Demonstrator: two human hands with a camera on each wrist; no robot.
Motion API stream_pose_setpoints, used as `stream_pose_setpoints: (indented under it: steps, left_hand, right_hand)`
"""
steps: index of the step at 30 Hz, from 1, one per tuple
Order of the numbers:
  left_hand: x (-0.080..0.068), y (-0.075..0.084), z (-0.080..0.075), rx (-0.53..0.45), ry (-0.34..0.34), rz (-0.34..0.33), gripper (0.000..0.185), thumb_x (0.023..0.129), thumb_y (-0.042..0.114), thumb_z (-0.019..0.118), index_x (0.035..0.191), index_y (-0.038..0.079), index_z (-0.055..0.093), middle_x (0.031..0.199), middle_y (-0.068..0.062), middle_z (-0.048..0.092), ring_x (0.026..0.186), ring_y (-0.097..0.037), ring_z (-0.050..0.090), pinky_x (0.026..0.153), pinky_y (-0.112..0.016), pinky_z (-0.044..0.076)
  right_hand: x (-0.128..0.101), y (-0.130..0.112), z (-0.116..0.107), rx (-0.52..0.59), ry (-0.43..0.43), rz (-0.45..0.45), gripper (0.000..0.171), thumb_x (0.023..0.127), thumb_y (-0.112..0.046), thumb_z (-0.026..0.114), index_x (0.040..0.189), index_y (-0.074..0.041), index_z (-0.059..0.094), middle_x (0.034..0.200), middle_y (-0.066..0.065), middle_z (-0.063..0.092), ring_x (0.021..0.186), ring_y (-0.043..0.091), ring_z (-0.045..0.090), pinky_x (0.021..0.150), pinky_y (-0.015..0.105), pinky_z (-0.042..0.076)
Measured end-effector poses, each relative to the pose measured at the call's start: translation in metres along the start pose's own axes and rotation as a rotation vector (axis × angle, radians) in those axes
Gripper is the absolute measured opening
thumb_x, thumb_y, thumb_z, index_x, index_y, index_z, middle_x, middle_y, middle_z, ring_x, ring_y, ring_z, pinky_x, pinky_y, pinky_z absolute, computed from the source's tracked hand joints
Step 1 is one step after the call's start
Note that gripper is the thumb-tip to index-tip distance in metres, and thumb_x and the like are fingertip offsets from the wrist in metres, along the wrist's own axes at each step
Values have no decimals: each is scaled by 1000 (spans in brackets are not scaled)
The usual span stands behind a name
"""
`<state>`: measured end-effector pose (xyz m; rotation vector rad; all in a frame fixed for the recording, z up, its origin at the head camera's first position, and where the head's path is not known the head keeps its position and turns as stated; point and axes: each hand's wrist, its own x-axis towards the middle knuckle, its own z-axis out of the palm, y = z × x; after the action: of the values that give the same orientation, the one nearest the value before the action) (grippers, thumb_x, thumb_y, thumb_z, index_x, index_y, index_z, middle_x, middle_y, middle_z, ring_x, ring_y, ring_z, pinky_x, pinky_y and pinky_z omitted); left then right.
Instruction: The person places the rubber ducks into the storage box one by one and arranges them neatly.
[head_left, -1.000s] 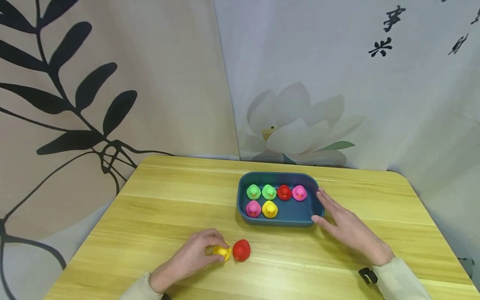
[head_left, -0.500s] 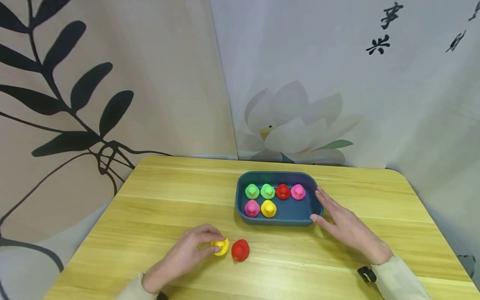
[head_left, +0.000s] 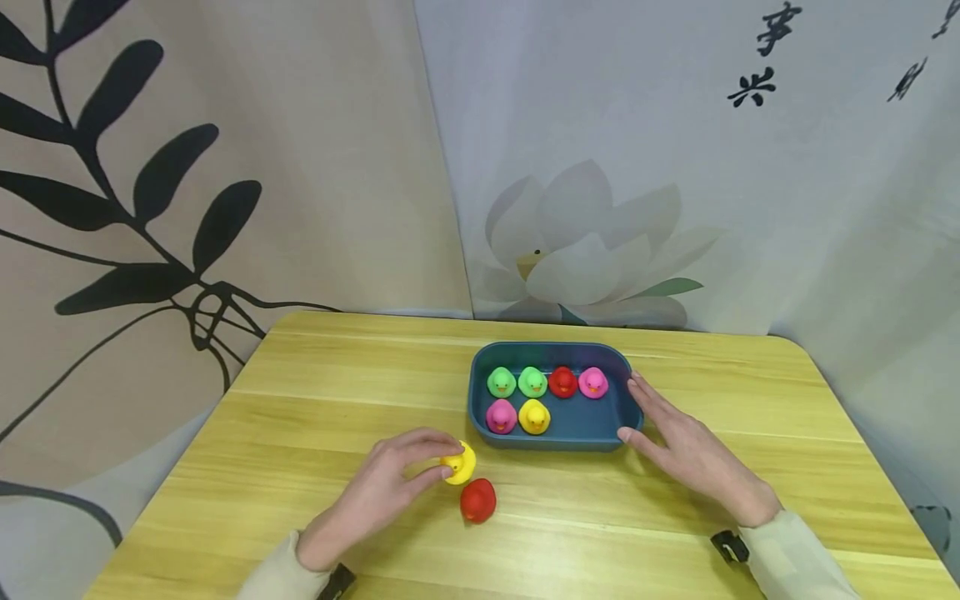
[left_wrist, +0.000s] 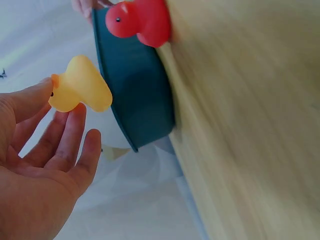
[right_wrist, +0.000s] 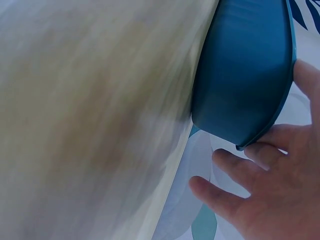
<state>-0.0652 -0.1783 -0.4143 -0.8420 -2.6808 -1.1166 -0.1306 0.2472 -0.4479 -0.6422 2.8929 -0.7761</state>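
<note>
Yellow small rubber duck (head_left: 459, 464) is pinched between thumb and fingertips of the left hand (head_left: 390, 487); it looks light, soft, best held at its body. The right hand (head_left: 686, 450) rests with straight fingers against the dark teal plastic tray (head_left: 553, 439), where 6 ducks sit.

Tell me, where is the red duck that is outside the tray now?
In the head view the red duck lies on the table, just right of the left hand, below the yellow duck it pinches.

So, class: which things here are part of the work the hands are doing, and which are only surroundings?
Part of the work:
- left hand pinching the yellow duck
- red duck on the table
- blue tray holding six ducks
- right hand resting against the tray's end

Only surroundings:
- wooden table
- leaf-print backdrop
- lotus-print backdrop
</note>
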Motion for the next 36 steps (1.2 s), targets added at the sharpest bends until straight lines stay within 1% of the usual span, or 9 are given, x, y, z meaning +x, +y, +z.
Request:
stream_pose_setpoints:
  steps: [6,12,15,18,22,27,31,36]
  left_hand:
    - [13,11,2,-21,-3,-47,30,90,13,80,119,19,77,120,8,73,111,-15,69,97,-44,56]
    - [26,18,7,-61,-1,-60,31,90,12,82,119,19,78,120,8,73,113,-15,69,99,-42,56]
    - [33,21,10,-79,1,-44,31,89,12,82,119,19,78,119,10,73,113,-14,68,99,-41,56]
    - [41,25,15,-87,5,-7,30,89,11,82,118,18,78,119,10,73,113,-13,68,100,-40,55]
    - [53,30,22,-106,6,30,30,89,11,82,118,15,78,119,7,74,116,-15,67,101,-37,55]
    - [69,37,31,-137,-12,54,28,90,9,81,117,11,78,120,3,74,118,-16,67,101,-34,55]
    - [79,41,36,-148,-20,75,27,90,7,81,117,10,78,119,1,75,116,-16,67,98,-32,56]
    - [92,43,42,-163,-32,93,27,89,6,81,116,8,78,119,-2,76,115,-18,68,93,-36,59]
  right_hand:
    - [-1,0,-1,6,3,0,83,105,-57,51,167,-11,19,173,13,14,149,47,31,113,69,33]
    - [0,1,1,10,6,-4,83,105,-57,51,167,-12,18,173,12,13,150,46,30,114,67,32]
    - [0,1,2,7,7,-4,83,105,-57,51,167,-12,19,173,11,12,149,46,31,114,67,33]
    - [-1,1,2,4,6,-1,83,105,-58,50,167,-12,19,173,9,11,149,47,32,114,67,33]
    - [-1,1,1,5,8,-1,83,105,-57,50,167,-11,19,173,9,11,149,47,31,114,67,33]
    - [-1,1,1,8,7,-2,83,105,-56,50,167,-12,18,173,9,10,149,47,31,114,67,33]
    - [-1,1,1,10,7,-4,83,105,-56,51,167,-11,18,173,9,10,149,47,31,114,67,33]
    - [-1,1,2,3,12,-5,83,105,-56,51,166,-10,18,173,12,12,149,47,30,115,66,33]
